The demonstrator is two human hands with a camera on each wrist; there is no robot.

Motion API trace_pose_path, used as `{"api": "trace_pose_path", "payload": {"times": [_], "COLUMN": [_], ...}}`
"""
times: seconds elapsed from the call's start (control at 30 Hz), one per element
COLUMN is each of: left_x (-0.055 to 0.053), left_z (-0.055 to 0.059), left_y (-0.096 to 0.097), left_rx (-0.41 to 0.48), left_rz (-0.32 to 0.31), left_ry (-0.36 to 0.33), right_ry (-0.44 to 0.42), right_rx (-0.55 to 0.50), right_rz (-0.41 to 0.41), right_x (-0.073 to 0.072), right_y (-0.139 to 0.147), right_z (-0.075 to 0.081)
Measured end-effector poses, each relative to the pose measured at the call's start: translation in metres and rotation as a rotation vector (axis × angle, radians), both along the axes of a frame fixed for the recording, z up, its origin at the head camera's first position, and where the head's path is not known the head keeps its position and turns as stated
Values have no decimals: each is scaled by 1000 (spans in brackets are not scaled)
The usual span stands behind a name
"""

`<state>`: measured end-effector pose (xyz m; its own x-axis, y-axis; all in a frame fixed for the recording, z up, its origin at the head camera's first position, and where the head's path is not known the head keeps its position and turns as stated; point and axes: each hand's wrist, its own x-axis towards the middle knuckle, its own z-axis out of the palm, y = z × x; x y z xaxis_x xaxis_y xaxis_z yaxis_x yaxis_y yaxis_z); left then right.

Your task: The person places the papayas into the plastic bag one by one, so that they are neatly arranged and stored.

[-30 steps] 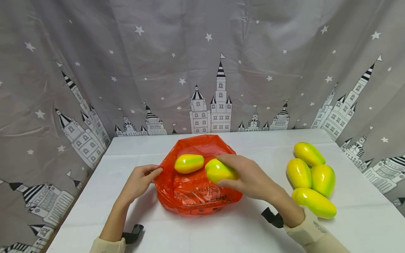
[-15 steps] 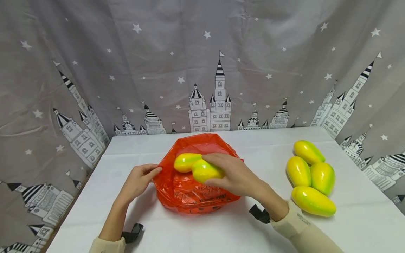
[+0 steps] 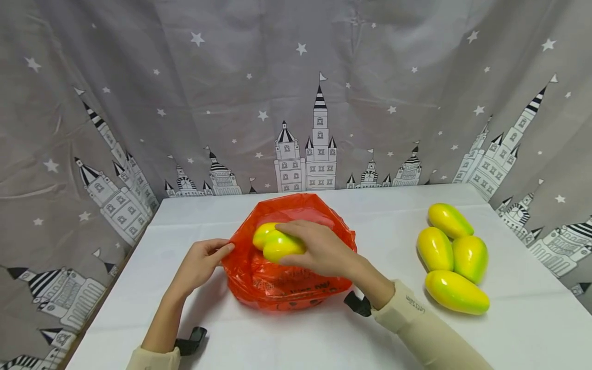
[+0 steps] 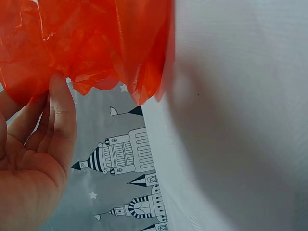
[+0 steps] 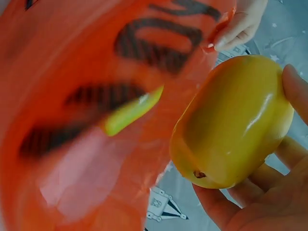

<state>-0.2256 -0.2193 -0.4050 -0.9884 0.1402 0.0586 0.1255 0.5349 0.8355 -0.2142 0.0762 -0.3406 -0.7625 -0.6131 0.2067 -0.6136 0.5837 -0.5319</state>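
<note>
A red plastic bag stands on the white table with its mouth spread upward. My left hand pinches the left edge of its rim; in the left wrist view the thumb and fingers meet on the crumpled red film. Over the bag's mouth, my right hand grips a glossy yellow-green mango, thumb on one side and fingers on the other. Another mango shows just behind it at the bag's left, partly covered by the held one. The right wrist view shows the held mango beside the bag's film.
Several more mangoes lie grouped on the right side of the white table. A grey curtain printed with castles and stars hangs behind the table and down both sides. Dark wrist mounts sit on both forearms.
My right hand has carried the mango leftward across the bag's mouth, up against the other mango in view. The left hand has kept its pinch on the rim. The mangoes at right stayed put.
</note>
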Motion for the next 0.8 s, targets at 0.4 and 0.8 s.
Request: {"api": "trace_pose_path", "payload": {"times": [0.4,0.8], "left_x": [0,0], "left_z": [0,-1], "left_y": [0,-1], "left_rx": [-12,-23], "left_rz": [3,11], "left_ry": [11,12], "right_ry": [-44,-144], "right_rx": [31,4], "right_rz": [23,-58], "right_x": [-11,-18], "right_y": [-23,-41], "right_z": [-9,-21]}}
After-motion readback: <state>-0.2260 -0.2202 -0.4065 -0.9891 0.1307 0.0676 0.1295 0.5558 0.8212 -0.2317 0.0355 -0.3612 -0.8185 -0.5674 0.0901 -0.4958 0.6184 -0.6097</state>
